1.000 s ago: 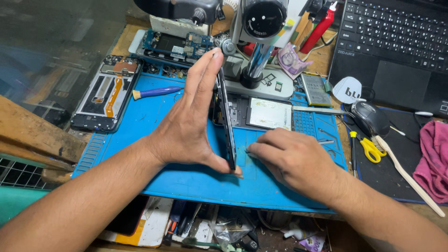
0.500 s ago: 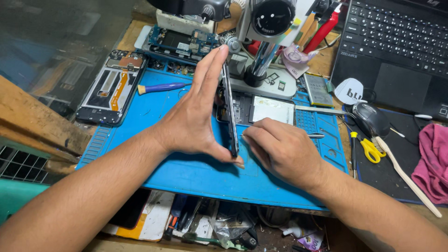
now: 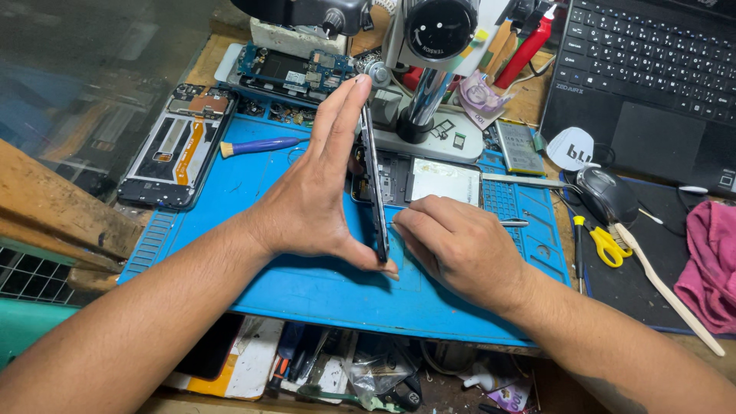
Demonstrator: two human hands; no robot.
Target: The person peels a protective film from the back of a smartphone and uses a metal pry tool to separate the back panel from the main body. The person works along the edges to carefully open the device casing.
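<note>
At the lower edge of the frame a clutter of small tools, packets and a bottle lies under the front of the bench, too jumbled to sort out. Just above it, at centre, the left hand [image 3: 318, 203] stands a dark phone [image 3: 373, 188] on its long edge on the blue work mat [image 3: 322, 287], thumb under the near end and straight fingers flat against one face, so the phone is pinched upright rather than wrapped. The right hand [image 3: 460, 249] rests curled on the mat just right of the phone, fingertips closed around a thin metal tool [image 3: 512, 223]; only its right end shows, and whether the tip touches the phone's edge is hidden by the knuckles. Judging from the pose, the phone seems to be mid-opening or mid-closing: its two faces look joined, and an opened frame with a pale sheet [image 3: 445, 180] lies flat just behind it. Farther up left, a stripped phone chassis [image 3: 176, 149] and a purple-handled brush [image 3: 257, 145] lie on the mat; at the top a microscope stand [image 3: 425, 92] and a circuit board [image 3: 295, 73]; upper right a laptop [image 3: 652, 69], cut off by the frame.
</note>
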